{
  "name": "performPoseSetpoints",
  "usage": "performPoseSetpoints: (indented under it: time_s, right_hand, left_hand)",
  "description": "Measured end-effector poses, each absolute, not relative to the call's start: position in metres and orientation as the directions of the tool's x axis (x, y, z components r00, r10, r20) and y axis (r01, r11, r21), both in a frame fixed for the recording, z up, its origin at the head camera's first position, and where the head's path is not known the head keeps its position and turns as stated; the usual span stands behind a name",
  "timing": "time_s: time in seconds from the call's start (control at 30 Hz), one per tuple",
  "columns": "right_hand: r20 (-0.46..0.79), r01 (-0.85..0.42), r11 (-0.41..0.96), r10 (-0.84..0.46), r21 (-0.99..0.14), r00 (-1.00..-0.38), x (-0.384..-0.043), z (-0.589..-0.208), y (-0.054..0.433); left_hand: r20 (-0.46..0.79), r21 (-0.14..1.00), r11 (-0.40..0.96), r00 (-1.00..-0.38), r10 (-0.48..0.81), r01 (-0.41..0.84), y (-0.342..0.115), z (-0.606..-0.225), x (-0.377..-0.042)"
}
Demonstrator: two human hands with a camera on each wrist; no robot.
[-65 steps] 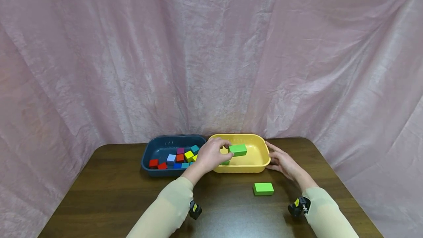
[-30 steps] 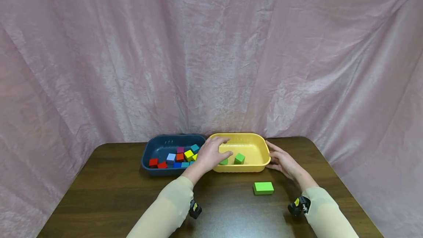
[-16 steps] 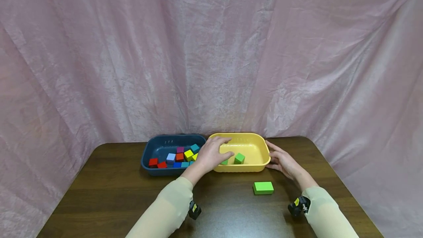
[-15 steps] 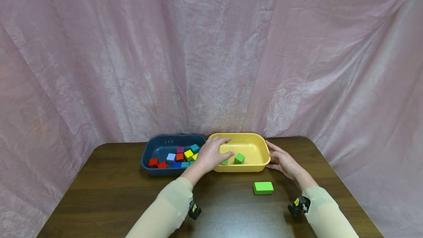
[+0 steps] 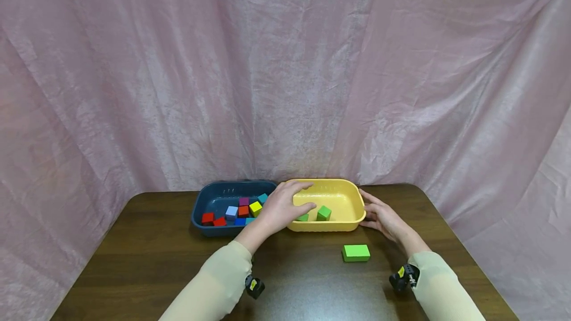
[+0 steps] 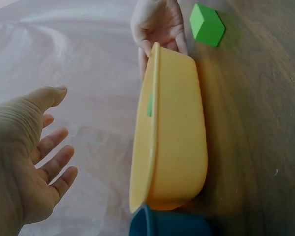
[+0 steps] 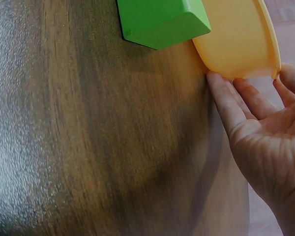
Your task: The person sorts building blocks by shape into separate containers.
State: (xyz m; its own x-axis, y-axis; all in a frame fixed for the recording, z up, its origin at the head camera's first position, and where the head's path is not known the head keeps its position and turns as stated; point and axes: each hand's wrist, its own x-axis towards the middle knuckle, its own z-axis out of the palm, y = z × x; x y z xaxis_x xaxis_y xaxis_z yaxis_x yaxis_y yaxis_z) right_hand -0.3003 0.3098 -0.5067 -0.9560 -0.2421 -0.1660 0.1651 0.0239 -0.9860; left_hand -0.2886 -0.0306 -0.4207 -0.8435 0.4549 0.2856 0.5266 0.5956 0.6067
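Note:
My left hand [image 5: 281, 207] hovers over the left end of the yellow tray [image 5: 341, 226], thumb and fingers spread with nothing between them. In the left wrist view its loosely bent fingers stand apart from the tray's rim. Two green blocks lie inside the tray: one [image 5: 324, 213] shows near the middle, the other [image 5: 303, 217] is partly hidden by the left thumb. My right hand [image 5: 385, 219] touches the tray's right end with extended fingertips, as the right wrist view also shows. Another green block [image 5: 356, 253] lies on the table in front of the tray.
A dark blue tray [image 5: 200, 227] stands against the yellow tray's left side, holding several small cubes in red, yellow, blue, teal and purple. Both rest near the back edge of the wooden table [image 5: 147, 261]. A pink curtain [image 5: 285, 73] hangs right behind.
My left hand released a green block, which now lies in the yellow tray. Since then the left hand and forearm have shifted slightly left. The right hand stays at the tray's end.

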Motion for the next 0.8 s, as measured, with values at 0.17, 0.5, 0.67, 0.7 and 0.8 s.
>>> performPoseSetpoints:
  time_s: [0.17,0.5,0.67,0.7,0.8]
  right_hand:
    - [-0.165,0.164,0.024,-0.239,-0.986,-0.957,-0.302,-0.507,0.309]
    - [-0.171,0.169,0.028,-0.243,-0.985,-0.955,-0.302,-0.508,0.308]
    - [-0.17,0.167,0.032,-0.242,-0.985,-0.955,-0.301,-0.507,0.307]
    - [-0.17,0.167,0.033,-0.24,-0.985,-0.956,-0.301,-0.507,0.307]
    - [-0.168,0.164,0.038,-0.237,-0.986,-0.957,-0.302,-0.507,0.308]
  left_hand:
    - [0.302,0.611,0.582,-0.837,0.455,0.537,-0.043,-0.414,-0.282]
    - [0.334,0.596,0.584,-0.832,0.444,0.551,-0.078,-0.403,-0.265]
    - [0.371,0.589,0.582,-0.828,0.421,0.56,-0.099,-0.401,-0.255]
    - [0.375,0.586,0.588,-0.83,0.413,0.557,-0.103,-0.4,-0.254]
    - [0.38,0.583,0.599,-0.836,0.396,0.549,-0.114,-0.4,-0.249]
